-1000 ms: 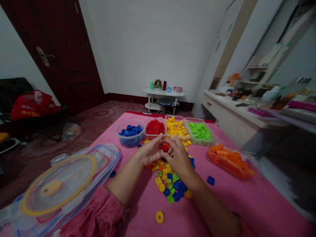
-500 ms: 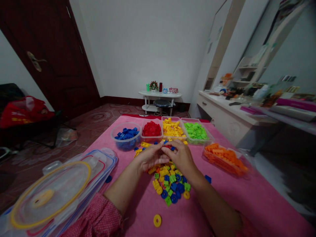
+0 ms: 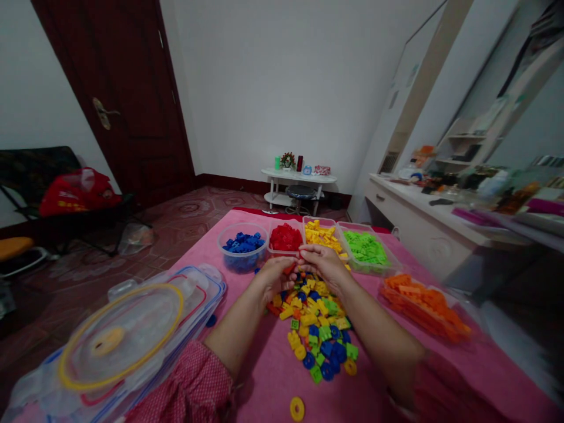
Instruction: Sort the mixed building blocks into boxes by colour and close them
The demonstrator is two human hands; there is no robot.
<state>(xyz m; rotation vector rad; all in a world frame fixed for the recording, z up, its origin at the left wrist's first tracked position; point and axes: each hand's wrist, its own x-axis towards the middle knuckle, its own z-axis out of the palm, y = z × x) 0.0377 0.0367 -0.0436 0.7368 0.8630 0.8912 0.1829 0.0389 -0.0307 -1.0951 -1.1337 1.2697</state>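
My left hand (image 3: 277, 277) is over the back part of a loose brick pile, its fingers curled round an orange-red toy brick (image 3: 289, 269). Close beside it, my right hand (image 3: 326, 265) has thumb and fingertips drawn together; whatever is between them is too small to make out. Yellow, blue, green and orange bricks and small wheels make up the pile (image 3: 324, 320) beneath and in front of both hands. Just behind the hands stands a clear box of red bricks (image 3: 285, 237). A yellow ring-shaped wheel (image 3: 296, 409) lies alone near the front.
Beyond the pile are a round tub of blue bricks (image 3: 243, 249), a box of yellow bricks (image 3: 324, 236) and a box of green bricks (image 3: 365, 248). Orange bricks fill a box (image 3: 425, 305) at right. Stacked clear lids (image 3: 132, 341) lie at left on the pink cloth (image 3: 259, 376).
The view has swung left, so everything appears further right. My hands have parted slightly, showing more of the pile between them, and an orange-red brick now shows in the left fingers.
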